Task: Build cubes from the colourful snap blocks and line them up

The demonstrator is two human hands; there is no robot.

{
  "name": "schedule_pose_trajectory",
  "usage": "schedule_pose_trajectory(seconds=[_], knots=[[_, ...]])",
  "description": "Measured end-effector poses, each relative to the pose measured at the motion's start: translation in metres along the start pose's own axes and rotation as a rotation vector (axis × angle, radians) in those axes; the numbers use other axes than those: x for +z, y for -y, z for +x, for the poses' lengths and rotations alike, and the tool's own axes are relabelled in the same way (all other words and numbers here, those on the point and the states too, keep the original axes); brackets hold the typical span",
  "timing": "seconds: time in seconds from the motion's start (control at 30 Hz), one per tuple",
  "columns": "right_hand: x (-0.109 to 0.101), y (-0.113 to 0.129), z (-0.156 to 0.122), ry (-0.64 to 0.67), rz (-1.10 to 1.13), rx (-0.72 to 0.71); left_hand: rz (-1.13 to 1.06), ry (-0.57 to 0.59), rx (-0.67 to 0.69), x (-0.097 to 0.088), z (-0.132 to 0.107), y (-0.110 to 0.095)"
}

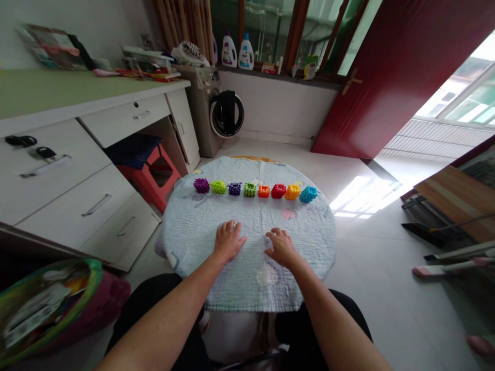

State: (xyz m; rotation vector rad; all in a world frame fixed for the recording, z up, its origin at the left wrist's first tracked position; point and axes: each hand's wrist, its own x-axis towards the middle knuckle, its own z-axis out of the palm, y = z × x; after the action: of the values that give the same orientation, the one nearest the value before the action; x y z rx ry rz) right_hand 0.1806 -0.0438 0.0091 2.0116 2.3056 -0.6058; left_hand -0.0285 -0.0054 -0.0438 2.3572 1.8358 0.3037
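Both hands rest on a small oval table draped with a pale patterned cloth [240, 283]. My left hand [229, 240] lies palm down with its fingers apart. Opposite it, my right hand [281, 246] is also palm down, its fingers slightly bent and holding nothing. Beyond the fingertips stands a row of knobbly plastic blocks, apart from both hands: purple [201, 185], lime [218, 187], dark violet [234, 188], green [250, 190], orange [263, 191], red [278, 191], yellow [293, 192] and blue [308, 194].
To the left are white drawers [96, 206], a red stool [154, 175] and a full waste basket [93, 304]. A washing machine [203, 113] with its door open stands behind. A red door [371, 77] and a wooden-topped table [460, 196] are at right.
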Motion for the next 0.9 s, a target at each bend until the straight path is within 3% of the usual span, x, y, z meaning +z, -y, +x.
schedule_pose_trajectory(seconds=[0.2, 0.4, 0.6, 0.9], knots=[[0.011, 0.014, -0.003, 0.025, -0.027, 0.045, 0.012, -0.129, 0.0, 0.006, -0.008, -0.004], [0.021, 0.03, -0.006, -0.02, -0.053, 0.037, 0.02, -0.132, -0.001, 0.004, -0.011, -0.005], [0.028, 0.028, -0.009, -0.043, -0.027, 0.043, 0.006, -0.131, -0.015, 0.005, -0.012, -0.004], [0.021, 0.019, -0.01, -0.01, 0.004, -0.005, -0.027, -0.131, -0.021, 0.004, -0.011, -0.003]])
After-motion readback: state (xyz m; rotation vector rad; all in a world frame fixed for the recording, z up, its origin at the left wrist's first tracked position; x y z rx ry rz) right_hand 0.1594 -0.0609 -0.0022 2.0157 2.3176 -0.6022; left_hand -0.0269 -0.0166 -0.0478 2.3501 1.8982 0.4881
